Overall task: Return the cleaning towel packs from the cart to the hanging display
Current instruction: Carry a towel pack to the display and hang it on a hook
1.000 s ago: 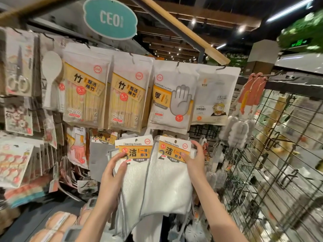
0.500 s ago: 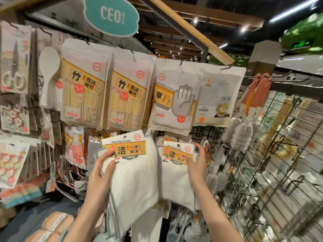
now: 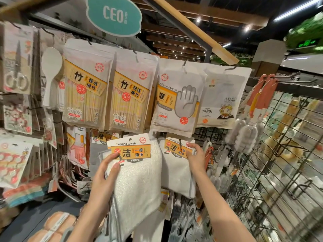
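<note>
Hanging from the head view, one cleaning towel pack sits on its hook, steadied by the right hand, fingers lightly curled on the header card. The left hand pinches a second towel pack (long axis vertical), just left of and below that hook, so the left hand must carry it up and rightward.

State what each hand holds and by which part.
The left hand grips a cleaning towel pack at its card header's left edge. The right hand pinches the header of a second pack at the hook.
</note>
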The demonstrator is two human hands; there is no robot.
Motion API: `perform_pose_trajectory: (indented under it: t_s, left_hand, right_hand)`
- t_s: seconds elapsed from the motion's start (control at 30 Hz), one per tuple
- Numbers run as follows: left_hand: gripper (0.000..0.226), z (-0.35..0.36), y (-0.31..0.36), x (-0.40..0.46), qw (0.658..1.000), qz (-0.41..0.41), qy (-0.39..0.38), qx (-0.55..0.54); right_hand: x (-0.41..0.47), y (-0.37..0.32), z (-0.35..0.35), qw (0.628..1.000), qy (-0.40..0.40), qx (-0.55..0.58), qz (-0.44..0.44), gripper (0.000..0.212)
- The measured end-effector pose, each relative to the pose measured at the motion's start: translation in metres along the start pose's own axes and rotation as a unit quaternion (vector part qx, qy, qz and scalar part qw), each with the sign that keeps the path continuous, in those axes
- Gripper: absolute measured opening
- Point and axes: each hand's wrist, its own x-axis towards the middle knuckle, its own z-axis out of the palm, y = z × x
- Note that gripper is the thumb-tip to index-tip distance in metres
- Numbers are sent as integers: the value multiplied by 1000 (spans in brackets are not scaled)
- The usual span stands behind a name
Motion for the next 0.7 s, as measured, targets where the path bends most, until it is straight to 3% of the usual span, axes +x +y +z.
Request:
perform_pose_trajectory:
  t_s: [0.47, 0.7]
  left_hand:
    - [27, 5, -2, -1, 1000, -7, -12, -16]
    - [27, 11, -3, -3, 1000, -4, -23, -19]
  right_hand:
    - [7, -8, -2, 992, -107, -23, 57, 50]
    - [-10, -17, -18, 996, -90, -22, 7, 41]
